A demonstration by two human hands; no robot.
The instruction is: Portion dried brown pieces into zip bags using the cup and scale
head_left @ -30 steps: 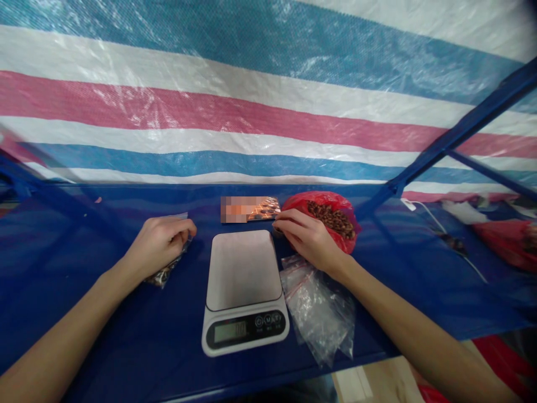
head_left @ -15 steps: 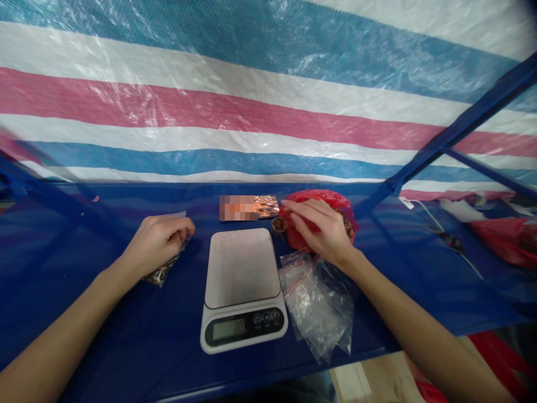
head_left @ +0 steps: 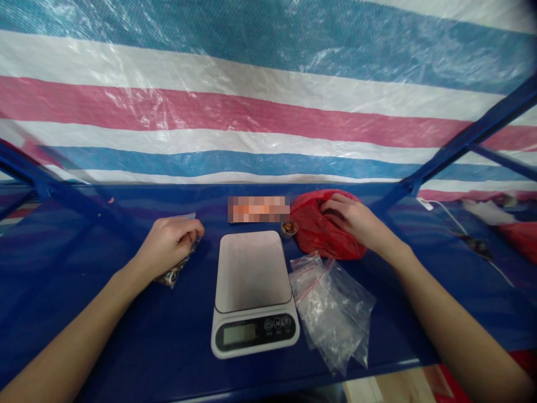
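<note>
Touching one clear bag (head_left: 171, 276), one red bag (head_left: 325, 238), two hands (head_left: 170, 240) (head_left: 363, 224)

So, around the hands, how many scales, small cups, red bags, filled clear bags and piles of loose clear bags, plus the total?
Scale: 1
Small cup: 1
Red bag, at the right hand: 1
Filled clear bag, in the left hand: 1
Pile of loose clear bags: 1 (overlapping)
Total: 5
</note>
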